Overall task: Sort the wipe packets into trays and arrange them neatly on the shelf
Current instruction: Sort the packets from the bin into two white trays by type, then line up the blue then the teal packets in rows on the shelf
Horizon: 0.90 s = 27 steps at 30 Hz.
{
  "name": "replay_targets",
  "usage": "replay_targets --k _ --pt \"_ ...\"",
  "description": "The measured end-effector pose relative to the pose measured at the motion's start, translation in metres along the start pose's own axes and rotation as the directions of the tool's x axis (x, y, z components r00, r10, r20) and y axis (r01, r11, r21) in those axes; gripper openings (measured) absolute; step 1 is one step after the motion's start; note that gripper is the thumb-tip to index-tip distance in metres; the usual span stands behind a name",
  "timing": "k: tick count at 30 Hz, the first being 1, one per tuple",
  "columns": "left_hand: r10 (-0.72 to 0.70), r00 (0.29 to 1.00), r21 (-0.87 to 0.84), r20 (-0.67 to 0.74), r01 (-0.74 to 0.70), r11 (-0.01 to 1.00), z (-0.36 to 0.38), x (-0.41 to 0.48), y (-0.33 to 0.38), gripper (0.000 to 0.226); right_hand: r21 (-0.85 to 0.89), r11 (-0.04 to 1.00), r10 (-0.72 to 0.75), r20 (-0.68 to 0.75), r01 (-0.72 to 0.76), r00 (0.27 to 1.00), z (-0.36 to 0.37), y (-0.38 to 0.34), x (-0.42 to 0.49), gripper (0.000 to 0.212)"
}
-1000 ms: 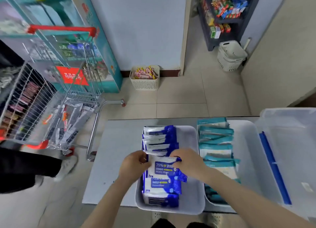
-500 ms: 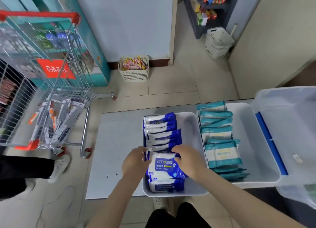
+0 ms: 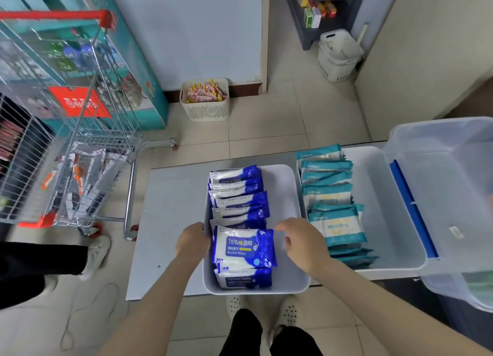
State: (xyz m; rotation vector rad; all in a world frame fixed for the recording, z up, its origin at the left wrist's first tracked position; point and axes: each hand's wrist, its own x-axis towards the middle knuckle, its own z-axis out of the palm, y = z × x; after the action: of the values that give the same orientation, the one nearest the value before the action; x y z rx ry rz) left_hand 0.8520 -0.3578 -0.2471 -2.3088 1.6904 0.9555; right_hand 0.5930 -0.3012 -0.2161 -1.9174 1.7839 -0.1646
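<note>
A white tray point(image 3: 288, 187) on the grey table point(image 3: 173, 209) holds a row of blue and white alcohol wipe packets point(image 3: 237, 195). The nearest blue packet point(image 3: 244, 246) lies face up on top of the row. My left hand point(image 3: 192, 239) sits at the tray's left rim beside that packet, fingers curled down and hidden. My right hand point(image 3: 301, 242) hovers just right of the packet, fingers loosely curled and holding nothing. A second white tray point(image 3: 384, 195) to the right holds a row of teal wipe packets point(image 3: 329, 193).
A clear plastic bin point(image 3: 450, 185) with a blue strip overhangs the table's right end. A shopping cart point(image 3: 69, 142) stands to the left, next to another person's shoe point(image 3: 97, 253). A basket of snacks point(image 3: 205, 107), stacked white baskets point(image 3: 338, 54) and a stocked shelf point(image 3: 320, 8) are farther off.
Both hands held the front blue packet earlier; now it lies flat on the row, my right hand has come off it to the right, and my left hand has moved to the tray's rim.
</note>
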Motion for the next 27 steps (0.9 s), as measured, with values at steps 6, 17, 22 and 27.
replay_targets --k 6,17,22,27 --pt "0.004 1.0 0.042 -0.008 -0.004 0.999 -0.019 0.009 -0.043 0.026 0.081 0.992 0.101 -0.049 -0.097 0.994 0.012 -0.011 -0.007 0.035" --pt "0.178 0.981 0.293 0.082 -0.195 0.936 -0.034 0.016 -0.067 0.038 -0.037 0.9 0.436 0.03 -0.435 0.899 0.053 -0.039 0.0 0.028" --pt "0.284 0.959 0.306 0.019 -0.276 0.911 -0.048 0.015 -0.073 0.037 0.069 0.868 0.495 -0.043 -0.492 0.868 0.044 -0.054 -0.003 0.014" --pt "0.386 0.923 0.29 -0.005 -0.368 0.883 -0.081 0.012 -0.061 0.039 0.123 0.879 0.476 -0.156 -0.462 0.865 0.009 -0.072 -0.012 0.019"
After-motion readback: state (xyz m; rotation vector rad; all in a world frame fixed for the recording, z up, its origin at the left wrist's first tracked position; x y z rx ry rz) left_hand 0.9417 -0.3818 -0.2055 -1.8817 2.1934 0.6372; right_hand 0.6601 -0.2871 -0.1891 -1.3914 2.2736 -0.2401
